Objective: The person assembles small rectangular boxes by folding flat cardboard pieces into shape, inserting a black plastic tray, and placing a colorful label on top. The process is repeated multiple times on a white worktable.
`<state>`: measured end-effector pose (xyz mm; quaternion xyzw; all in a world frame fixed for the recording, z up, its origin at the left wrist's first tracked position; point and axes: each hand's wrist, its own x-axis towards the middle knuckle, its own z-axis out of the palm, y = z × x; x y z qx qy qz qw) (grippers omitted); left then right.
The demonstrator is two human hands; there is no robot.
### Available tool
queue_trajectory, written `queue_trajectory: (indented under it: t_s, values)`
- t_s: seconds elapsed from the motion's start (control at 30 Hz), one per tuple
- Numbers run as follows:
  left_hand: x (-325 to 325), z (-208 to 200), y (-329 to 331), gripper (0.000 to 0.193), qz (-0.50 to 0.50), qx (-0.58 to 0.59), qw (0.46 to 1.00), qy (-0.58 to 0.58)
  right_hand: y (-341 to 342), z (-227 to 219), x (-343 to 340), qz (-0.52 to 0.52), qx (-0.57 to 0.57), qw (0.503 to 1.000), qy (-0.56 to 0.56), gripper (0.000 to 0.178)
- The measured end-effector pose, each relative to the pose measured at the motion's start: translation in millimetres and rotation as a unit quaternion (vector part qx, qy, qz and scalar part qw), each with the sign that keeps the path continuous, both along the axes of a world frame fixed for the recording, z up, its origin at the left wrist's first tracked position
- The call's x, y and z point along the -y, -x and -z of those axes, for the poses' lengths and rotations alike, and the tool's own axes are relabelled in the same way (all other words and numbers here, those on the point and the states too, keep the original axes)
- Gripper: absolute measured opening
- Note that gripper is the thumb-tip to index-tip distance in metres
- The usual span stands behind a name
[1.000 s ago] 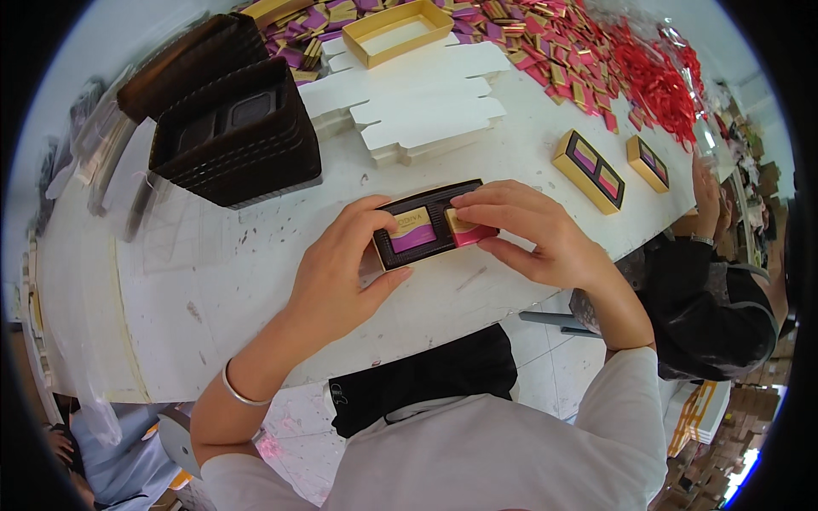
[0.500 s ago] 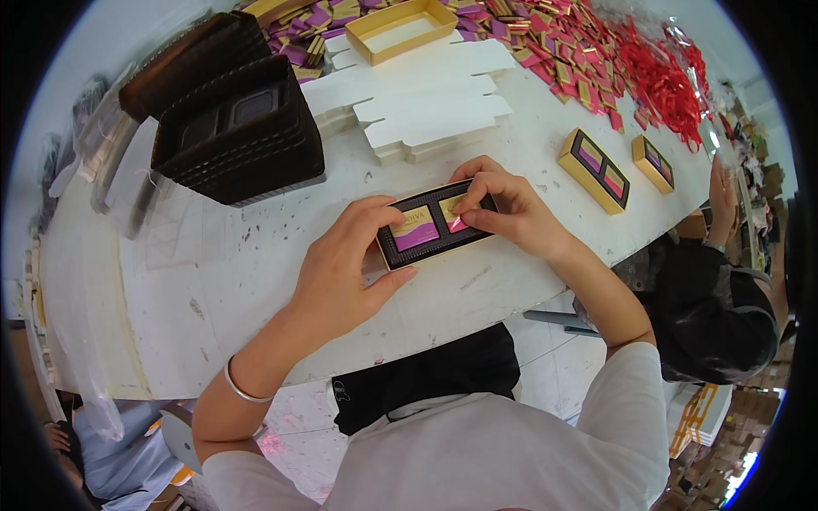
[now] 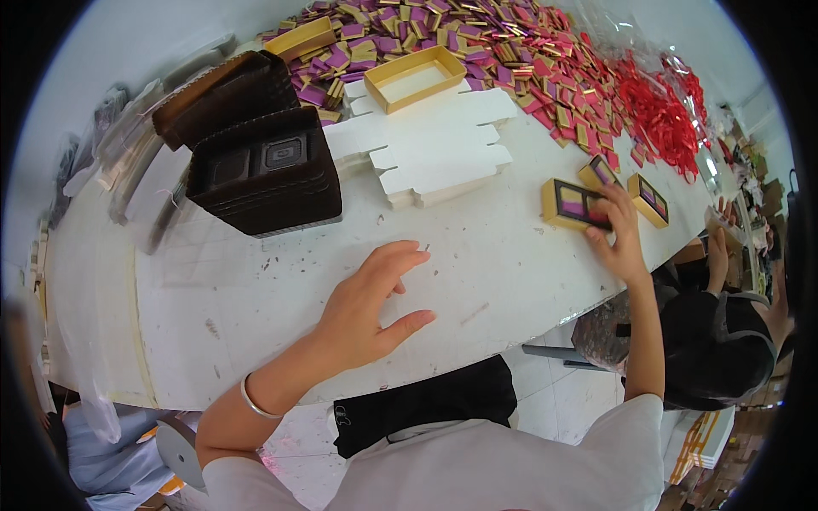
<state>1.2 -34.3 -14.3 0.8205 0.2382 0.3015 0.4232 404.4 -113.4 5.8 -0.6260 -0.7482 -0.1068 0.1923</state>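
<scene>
My left hand hovers over the white table, fingers stretched apart, with nothing in it. At the right, my right hand is around the right end of a gold box, slightly blurred, its fingers over the top and its thumb at the near side. A black tray inside that box bears a purple-and-gold wrapped square piece; its other compartment is mostly covered by my fingers. Close behind stands a similar gold box, partly hidden by my hand. Another filled gold box stands just to the right.
Stacked black plastic trays stand at the left. Flat white cartons lie in the middle under an empty gold box. Beyond spreads a heap of wrapped pieces, with red ribbons beside it. A co-worker's hand shows far right.
The filled gold box has gone from between my hands to the right, beside the other boxes, with my right hand. My left hand has let go. The view has shifted slightly.
</scene>
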Motion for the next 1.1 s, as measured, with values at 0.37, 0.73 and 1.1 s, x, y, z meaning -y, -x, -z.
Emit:
queue_trajectory:
  t_s: [0.37,0.73,1.1]
  values:
    - [-10.5,4.0,9.0,0.049,0.001,0.029,0.999,-0.044,122.3,-20.2,-207.2,-0.156,0.019,0.982,-0.109,0.035]
    - [5.7,2.0,1.5,0.084,-0.091,-0.073,0.966,-0.231,181.2,-33.6,-27.6,-0.306,-0.003,0.944,0.123,0.009]
    - [1.6,10.0,6.3,0.076,-0.064,-0.116,0.982,-0.138,278.3,-83.0,-130.4,-0.302,-0.015,0.944,-0.131,0.022]
